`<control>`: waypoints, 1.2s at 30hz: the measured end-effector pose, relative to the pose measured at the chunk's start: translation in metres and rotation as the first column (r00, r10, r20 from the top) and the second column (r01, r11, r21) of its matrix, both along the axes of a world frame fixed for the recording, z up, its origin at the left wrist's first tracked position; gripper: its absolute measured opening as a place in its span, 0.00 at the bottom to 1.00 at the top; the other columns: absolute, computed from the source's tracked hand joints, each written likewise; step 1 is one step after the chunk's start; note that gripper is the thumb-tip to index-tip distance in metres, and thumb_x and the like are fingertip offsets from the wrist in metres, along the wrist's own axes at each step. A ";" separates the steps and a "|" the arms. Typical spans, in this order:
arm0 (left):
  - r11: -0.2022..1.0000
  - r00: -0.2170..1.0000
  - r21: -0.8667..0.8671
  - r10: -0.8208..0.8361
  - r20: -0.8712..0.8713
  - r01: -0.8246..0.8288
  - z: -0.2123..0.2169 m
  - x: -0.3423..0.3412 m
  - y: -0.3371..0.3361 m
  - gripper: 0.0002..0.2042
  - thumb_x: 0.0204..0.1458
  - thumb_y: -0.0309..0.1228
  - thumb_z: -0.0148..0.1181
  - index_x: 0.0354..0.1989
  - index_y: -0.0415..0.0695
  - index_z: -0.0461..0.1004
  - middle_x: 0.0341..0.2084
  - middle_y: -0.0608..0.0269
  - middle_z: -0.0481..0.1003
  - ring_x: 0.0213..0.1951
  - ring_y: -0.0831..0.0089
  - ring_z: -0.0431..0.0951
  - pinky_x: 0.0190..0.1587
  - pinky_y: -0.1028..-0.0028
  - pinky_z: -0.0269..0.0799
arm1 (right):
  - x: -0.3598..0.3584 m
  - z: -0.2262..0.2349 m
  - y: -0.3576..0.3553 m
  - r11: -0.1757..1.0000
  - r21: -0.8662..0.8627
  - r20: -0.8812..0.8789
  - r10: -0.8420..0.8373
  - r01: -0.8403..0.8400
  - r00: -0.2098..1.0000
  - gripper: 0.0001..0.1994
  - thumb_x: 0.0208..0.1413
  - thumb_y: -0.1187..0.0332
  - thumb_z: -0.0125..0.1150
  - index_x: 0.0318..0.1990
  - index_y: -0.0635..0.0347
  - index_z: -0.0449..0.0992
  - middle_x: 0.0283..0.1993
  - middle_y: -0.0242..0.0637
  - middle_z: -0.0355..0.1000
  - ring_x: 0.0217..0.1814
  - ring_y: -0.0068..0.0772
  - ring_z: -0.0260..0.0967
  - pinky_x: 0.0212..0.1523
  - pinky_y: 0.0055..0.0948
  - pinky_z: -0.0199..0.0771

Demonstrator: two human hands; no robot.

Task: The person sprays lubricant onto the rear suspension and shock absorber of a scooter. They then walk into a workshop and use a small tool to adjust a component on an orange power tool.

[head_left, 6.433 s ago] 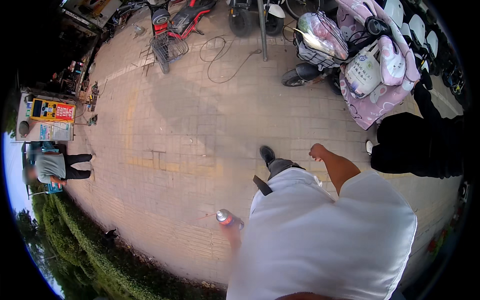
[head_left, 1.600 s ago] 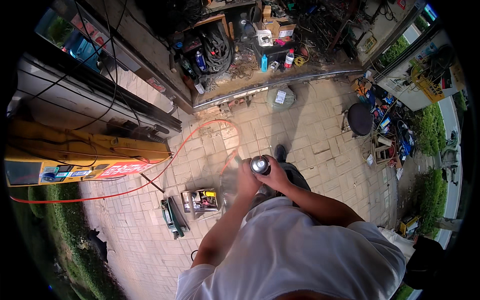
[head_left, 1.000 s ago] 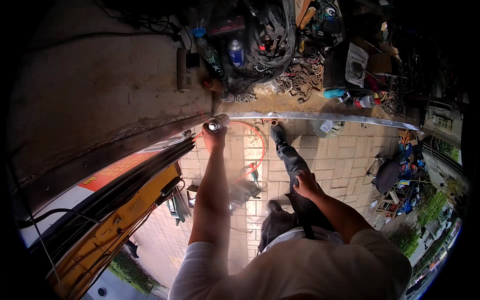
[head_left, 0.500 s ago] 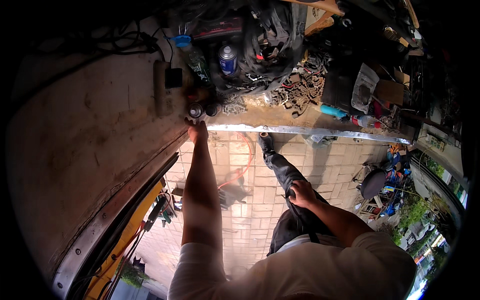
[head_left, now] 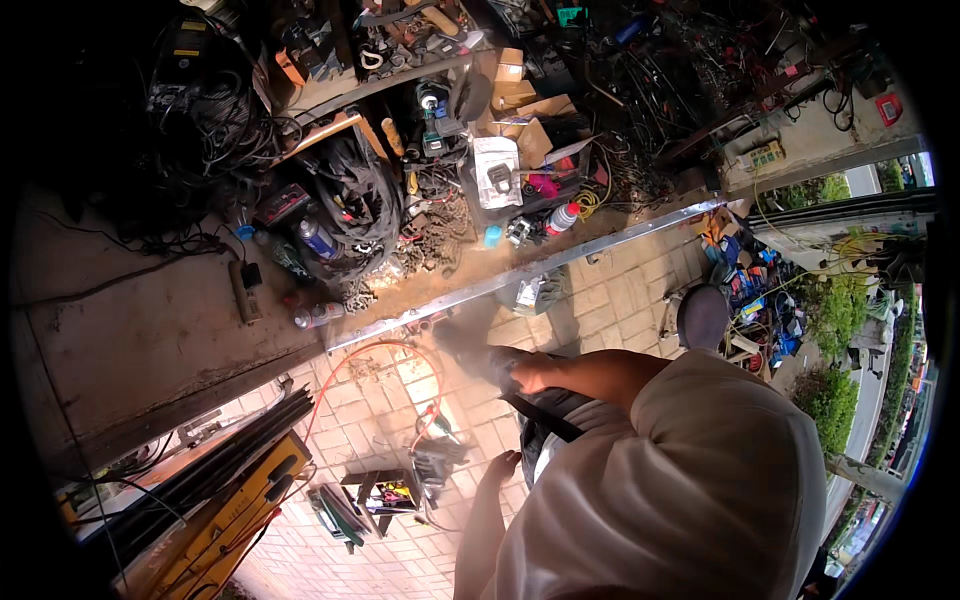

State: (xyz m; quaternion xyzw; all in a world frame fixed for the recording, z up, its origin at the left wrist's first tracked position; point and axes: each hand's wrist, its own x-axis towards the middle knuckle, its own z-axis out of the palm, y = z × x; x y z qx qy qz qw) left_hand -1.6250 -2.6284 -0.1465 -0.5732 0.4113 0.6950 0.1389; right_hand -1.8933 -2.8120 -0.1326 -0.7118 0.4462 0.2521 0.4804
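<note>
My left hand [head_left: 504, 466] hangs low beside my body, over the paved floor. It is small in view, its fingers are hard to make out, and nothing shows in it. My right hand [head_left: 527, 373] is at my bent leg in dark trousers [head_left: 555, 405], seemingly resting on it; blur hides its fingers. Spray cans [head_left: 318, 316] stand at the near corner of the raised ledge, away from both hands. An open toolbox [head_left: 385, 495] with tools inside sits on the floor to the left of my left hand.
A metal-edged ledge [head_left: 530, 268] crosses ahead, crowded with chains, a blue can [head_left: 318, 240], a red-capped bottle [head_left: 562, 218] and cardboard [head_left: 535, 140]. An orange hose [head_left: 385, 343] curves over the paving. A round dark stool [head_left: 703, 318] stands right, a yellow frame [head_left: 235, 530] lower left.
My left hand has left the cans at the ledge corner and dropped back beside my body. My view has swung to the right, and my right hand stays at my leg.
</note>
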 end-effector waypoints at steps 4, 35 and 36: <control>0.907 0.976 0.362 0.205 0.068 -0.216 -0.032 -0.044 0.086 0.19 0.60 0.40 0.50 0.50 0.38 0.72 0.33 0.53 0.78 0.26 0.69 0.76 0.25 0.72 0.70 | -0.052 0.063 0.012 0.868 -0.268 0.277 -0.346 0.418 0.896 0.15 0.46 0.58 0.61 0.37 0.58 0.76 0.41 0.42 0.73 0.48 0.47 0.69 0.45 0.43 0.71; 0.321 0.913 -0.895 -0.365 0.183 0.308 0.190 -0.601 -0.521 0.09 0.53 0.35 0.53 0.35 0.43 0.75 0.29 0.51 0.76 0.33 0.58 0.78 0.36 0.61 0.72 | -0.534 0.192 -0.131 0.497 -0.647 0.074 -0.714 0.579 0.696 0.23 0.42 0.52 0.63 0.42 0.59 0.75 0.52 0.43 0.66 0.61 0.46 0.58 0.60 0.53 0.55; 0.236 0.863 -0.883 -0.417 0.284 0.405 0.194 -0.607 -0.519 0.10 0.53 0.36 0.52 0.34 0.42 0.74 0.28 0.51 0.76 0.33 0.57 0.77 0.36 0.60 0.72 | -0.538 0.187 -0.130 0.544 -0.600 0.030 -0.717 0.586 0.697 0.23 0.43 0.51 0.62 0.43 0.59 0.75 0.52 0.42 0.67 0.61 0.45 0.58 0.59 0.53 0.55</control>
